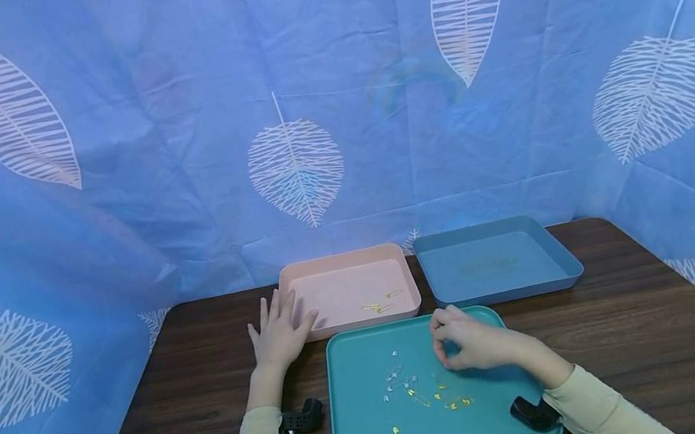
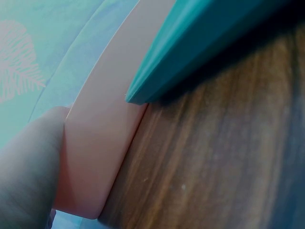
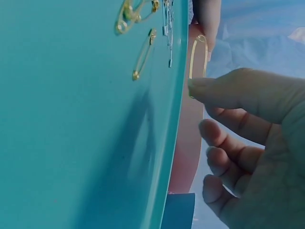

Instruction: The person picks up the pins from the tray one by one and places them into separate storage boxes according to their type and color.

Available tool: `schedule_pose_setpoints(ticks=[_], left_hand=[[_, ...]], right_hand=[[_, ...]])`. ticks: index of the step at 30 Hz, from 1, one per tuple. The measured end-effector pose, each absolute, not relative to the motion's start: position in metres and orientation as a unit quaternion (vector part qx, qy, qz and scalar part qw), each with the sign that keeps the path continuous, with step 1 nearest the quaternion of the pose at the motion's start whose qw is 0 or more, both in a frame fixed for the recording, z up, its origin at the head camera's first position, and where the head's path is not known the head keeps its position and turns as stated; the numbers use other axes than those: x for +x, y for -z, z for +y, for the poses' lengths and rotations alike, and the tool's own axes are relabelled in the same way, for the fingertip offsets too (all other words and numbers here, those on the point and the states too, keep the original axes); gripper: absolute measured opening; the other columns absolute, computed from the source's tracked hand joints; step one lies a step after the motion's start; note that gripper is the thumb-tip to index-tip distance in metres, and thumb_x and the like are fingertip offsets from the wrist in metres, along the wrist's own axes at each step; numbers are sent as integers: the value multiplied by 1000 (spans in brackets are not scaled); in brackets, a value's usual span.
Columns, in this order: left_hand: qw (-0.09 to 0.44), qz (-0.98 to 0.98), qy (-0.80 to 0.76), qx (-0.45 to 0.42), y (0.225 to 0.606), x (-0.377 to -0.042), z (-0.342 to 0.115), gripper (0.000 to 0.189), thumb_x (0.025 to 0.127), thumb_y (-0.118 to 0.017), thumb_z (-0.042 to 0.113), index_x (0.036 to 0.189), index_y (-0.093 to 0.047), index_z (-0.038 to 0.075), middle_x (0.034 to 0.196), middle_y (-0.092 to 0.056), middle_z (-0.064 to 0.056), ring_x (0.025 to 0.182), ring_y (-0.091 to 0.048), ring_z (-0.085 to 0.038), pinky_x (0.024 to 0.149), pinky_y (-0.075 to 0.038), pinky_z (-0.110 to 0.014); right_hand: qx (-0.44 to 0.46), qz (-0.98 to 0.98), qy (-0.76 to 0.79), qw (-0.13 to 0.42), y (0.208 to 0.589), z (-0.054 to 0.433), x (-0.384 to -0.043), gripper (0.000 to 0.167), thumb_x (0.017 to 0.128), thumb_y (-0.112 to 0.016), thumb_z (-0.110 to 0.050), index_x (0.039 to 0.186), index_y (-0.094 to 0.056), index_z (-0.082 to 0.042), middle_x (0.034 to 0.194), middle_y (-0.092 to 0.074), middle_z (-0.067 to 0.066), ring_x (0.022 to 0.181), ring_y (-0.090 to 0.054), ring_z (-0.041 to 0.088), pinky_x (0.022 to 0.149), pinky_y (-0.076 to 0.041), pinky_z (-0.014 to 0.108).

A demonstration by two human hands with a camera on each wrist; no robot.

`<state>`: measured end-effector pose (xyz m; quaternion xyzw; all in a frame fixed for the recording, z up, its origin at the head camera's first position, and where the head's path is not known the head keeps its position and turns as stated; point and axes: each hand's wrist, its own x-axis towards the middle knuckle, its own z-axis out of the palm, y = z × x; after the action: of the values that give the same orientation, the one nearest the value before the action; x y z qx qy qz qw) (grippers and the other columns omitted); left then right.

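Between thumb and index finger, my right hand (image 1: 470, 339) pinches a gold safety pin (image 3: 192, 59), held above the teal tray (image 1: 351, 356). Its other fingers curl loosely in the right wrist view. On the teal tray lie several gold safety pins (image 1: 419, 397) and a cluster of silver safety pins (image 1: 393, 376). My left hand (image 1: 277, 339) rests at the left edge of the pink tray (image 1: 326, 291), fingers spread and straight, thumb over the rim. A few gold safety pins (image 1: 371, 307) lie at the right front inside the pink tray.
A blue tray (image 1: 493, 253) stands at the back right beside the pink one. All three trays sit on a dark wooden table (image 1: 212, 396). A blue cloth (image 1: 380, 164) with white leaf prints hangs behind and at both sides.
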<state>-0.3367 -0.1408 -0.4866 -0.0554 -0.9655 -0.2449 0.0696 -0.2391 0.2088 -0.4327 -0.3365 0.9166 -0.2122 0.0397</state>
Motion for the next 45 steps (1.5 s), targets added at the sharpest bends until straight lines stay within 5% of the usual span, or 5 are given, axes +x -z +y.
schedule_pose_setpoints(ticks=[17,45], left_hand=[[67,-966,245,-52,489,-334,-142,79,92,-45,68,156,-25,26,165,-11,-9,152,-4,-38,111,-6,-76],[69,-968,235,-56,486,-336,-141,79,92,-43,68,156,-23,27,165,-12,-10,153,-3,-37,111,-5,-75]], right_hand=[[-343,916,178,-109,423,189,-245,23,81,-76,-8,74,-60,-24,93,-45,-7,88,-34,12,74,-31,27],[-328,915,177,-158,419,158,-292,21,80,-75,-6,71,-62,-19,96,-51,2,87,-38,19,74,-31,34]])
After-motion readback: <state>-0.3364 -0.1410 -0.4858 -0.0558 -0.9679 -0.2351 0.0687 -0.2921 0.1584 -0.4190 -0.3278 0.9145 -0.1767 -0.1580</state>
